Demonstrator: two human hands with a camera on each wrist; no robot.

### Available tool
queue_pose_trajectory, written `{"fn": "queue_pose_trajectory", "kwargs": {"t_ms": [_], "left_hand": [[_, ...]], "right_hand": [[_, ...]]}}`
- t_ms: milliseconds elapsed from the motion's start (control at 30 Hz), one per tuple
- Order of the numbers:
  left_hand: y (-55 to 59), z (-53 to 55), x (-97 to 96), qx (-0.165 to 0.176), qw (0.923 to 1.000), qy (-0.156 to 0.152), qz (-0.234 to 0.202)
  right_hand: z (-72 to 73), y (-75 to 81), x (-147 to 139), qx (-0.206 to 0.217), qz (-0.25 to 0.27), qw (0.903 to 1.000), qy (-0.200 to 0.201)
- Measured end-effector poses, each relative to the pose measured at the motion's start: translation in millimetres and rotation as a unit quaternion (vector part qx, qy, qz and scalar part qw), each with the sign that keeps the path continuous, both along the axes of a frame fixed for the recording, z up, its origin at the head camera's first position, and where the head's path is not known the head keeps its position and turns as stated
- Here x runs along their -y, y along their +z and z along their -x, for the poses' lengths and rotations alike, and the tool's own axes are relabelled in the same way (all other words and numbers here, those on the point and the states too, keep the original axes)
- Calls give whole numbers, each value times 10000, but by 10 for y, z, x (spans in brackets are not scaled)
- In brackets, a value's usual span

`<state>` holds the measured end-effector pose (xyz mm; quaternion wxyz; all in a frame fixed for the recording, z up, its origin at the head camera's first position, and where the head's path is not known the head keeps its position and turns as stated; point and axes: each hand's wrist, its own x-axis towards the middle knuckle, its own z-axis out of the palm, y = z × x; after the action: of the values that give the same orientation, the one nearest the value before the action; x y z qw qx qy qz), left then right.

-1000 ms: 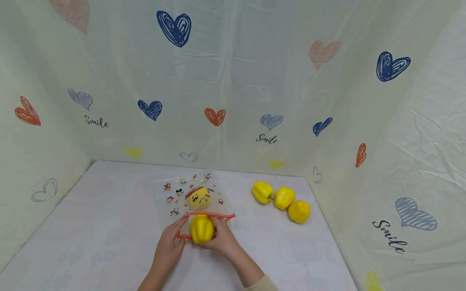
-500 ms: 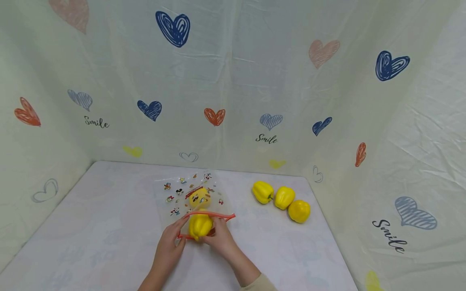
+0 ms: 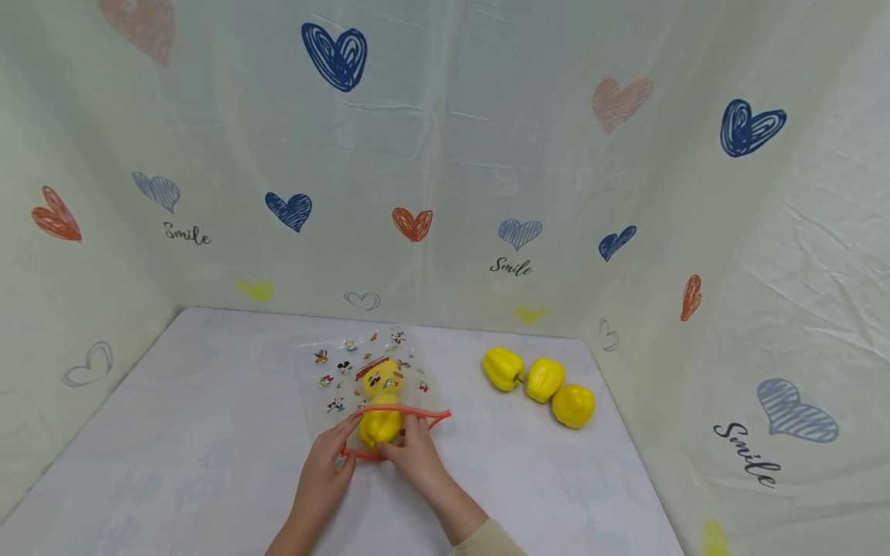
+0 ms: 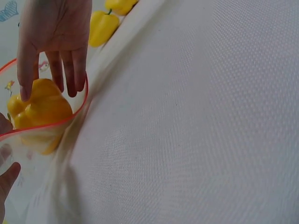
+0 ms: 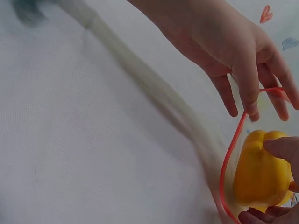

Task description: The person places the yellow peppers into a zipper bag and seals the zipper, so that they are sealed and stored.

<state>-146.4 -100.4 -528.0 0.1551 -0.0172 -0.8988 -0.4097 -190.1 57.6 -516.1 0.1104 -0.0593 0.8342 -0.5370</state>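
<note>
A clear plastic bag (image 3: 316, 386) with cartoon prints and a red-edged mouth lies on the table. One yellow bell pepper (image 3: 382, 376) shows through its film. Another yellow bell pepper (image 3: 378, 427) sits in the mouth, partly under the upper red edge. My right hand (image 3: 419, 455) grips this pepper; the right wrist view has the thumb on top and fingertips below. At the left side of the mouth, my left hand (image 3: 325, 463) spreads the red edges apart, its fingers long and fairly straight in the right wrist view (image 5: 233, 56).
Three more yellow bell peppers, the left one (image 3: 503, 368), the middle one (image 3: 545, 379) and the right one (image 3: 573, 406), rest at the table's right side. A curtain (image 3: 445, 139) printed with hearts surrounds the white table (image 3: 208, 401).
The right hand has moved the gripped pepper forward and slightly left, tilting it deeper into the bag's mouth against the inner pepper. The left hand has stayed at the edge.
</note>
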Motion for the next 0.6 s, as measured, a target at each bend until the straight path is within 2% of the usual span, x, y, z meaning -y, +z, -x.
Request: {"fn": "queue_pose_trajectory", "kwargs": {"t_ms": [333,600], "left_hand": [[3,-13,23,-303,9995,-41,24],[-20,-9,32,-601,9982,-26,32]], "right_hand": [[94,50,43,-317,-142,9993,135],[183,92,78,-392,-262,9986,253]]}}
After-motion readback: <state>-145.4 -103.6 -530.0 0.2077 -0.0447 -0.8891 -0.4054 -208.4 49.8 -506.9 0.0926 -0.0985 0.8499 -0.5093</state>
